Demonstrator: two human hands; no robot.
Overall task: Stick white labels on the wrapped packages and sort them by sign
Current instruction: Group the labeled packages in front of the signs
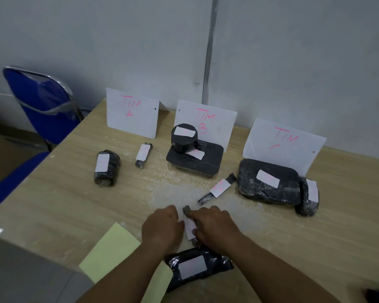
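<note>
A thin black wrapped package (186,210) lies on the table between my hands, with a white label (190,229) across it. My left hand (161,226) presses the label's left side, my right hand (213,225) holds the package from the right. A labelled black package (198,266) lies just below my wrists. Signs stand at the back: TIM A (132,112), TIM B (206,121), TIM C (282,143). Two labelled packages (106,168) (143,154) lie before A, two stacked ones (184,136) (195,159) before B, two (268,182) (309,196) before C, and a thin one (218,189) between B and C.
A pale yellow backing sheet (109,252) lies at the table's near left, partly under my left forearm. A blue folding chair (42,99) stands left of the table. A grey wall rises right behind the signs.
</note>
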